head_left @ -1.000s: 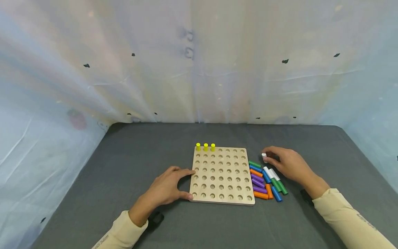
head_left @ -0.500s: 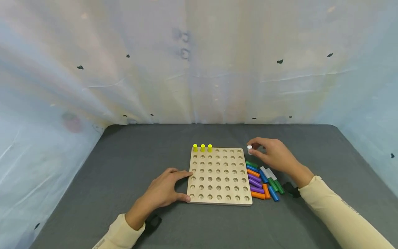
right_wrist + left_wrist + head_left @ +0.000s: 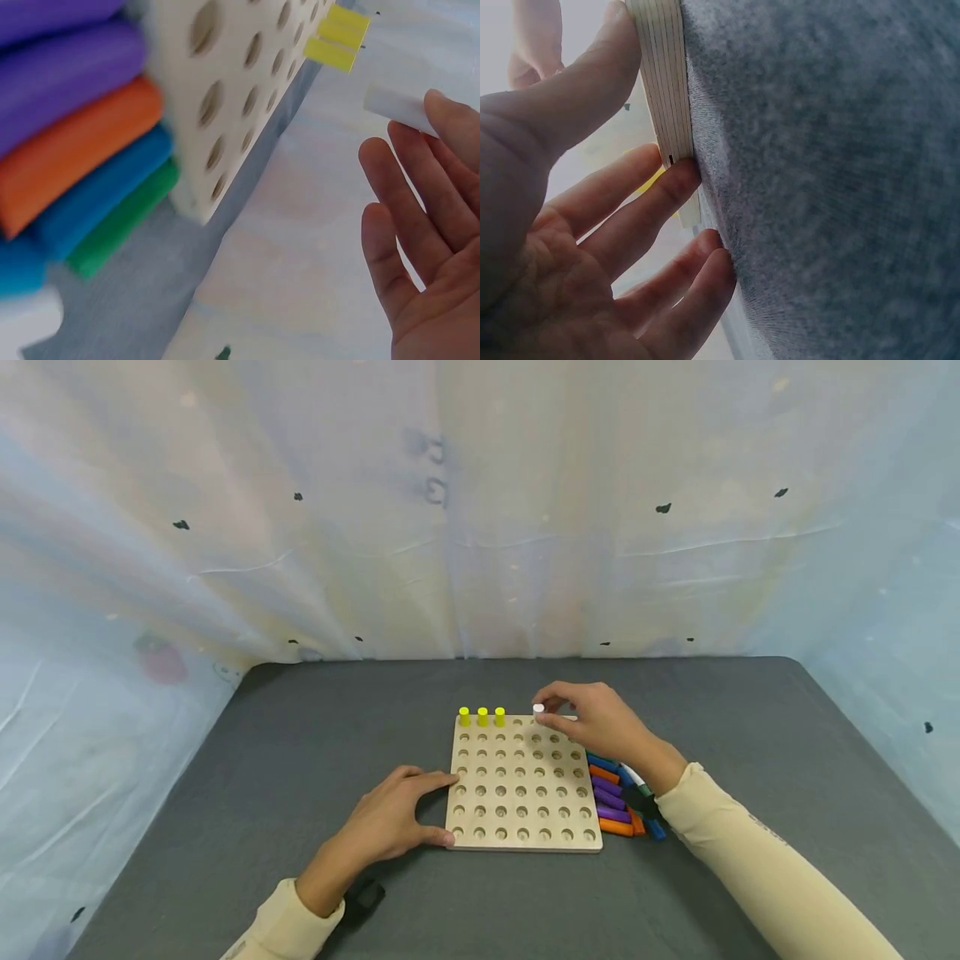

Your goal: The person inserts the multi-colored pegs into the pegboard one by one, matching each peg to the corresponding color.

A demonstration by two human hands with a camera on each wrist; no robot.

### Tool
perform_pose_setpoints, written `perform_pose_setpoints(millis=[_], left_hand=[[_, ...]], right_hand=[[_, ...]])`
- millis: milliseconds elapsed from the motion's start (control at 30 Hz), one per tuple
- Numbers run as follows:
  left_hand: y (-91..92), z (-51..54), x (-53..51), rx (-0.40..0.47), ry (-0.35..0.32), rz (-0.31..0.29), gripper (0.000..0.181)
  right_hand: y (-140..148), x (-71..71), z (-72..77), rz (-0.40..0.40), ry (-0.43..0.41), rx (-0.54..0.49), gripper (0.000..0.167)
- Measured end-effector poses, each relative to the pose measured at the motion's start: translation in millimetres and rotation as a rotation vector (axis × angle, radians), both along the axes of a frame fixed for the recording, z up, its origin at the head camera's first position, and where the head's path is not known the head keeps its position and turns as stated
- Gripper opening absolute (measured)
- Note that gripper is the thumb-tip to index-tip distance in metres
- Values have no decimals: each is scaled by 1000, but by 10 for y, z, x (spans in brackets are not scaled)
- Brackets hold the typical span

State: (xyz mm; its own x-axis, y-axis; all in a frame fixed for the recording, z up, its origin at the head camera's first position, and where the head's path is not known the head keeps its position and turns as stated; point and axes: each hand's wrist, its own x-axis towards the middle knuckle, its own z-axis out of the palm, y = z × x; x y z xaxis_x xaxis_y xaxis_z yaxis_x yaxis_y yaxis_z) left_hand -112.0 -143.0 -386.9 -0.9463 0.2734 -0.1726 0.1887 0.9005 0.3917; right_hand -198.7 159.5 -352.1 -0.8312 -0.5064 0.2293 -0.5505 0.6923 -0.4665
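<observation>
White peg hung pinched between the thumb and fingertips of my right hand, above the board by its far edge and apart from the wood. Three yellow pegs stood in the same row to the left, with a gap between. My left hand had its fingers spread, thumb and index tip touching the left edge. Loose pegs crowded the right edge; grey table stretched beyond the far edge, leaving room there.

Three yellow pegs, one board
</observation>
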Motion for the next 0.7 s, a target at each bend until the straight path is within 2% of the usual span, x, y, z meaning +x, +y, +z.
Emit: perform_pose_setpoints(millis=[433,700], left_hand=[[10,-1,18,21,-23,-4,80],[-24,-1,9,16,-9,0,80]], right_hand=[[-401,-92,-48,68,-64,-16,27],[-658,-138,-83,95,-102,-11,28]])
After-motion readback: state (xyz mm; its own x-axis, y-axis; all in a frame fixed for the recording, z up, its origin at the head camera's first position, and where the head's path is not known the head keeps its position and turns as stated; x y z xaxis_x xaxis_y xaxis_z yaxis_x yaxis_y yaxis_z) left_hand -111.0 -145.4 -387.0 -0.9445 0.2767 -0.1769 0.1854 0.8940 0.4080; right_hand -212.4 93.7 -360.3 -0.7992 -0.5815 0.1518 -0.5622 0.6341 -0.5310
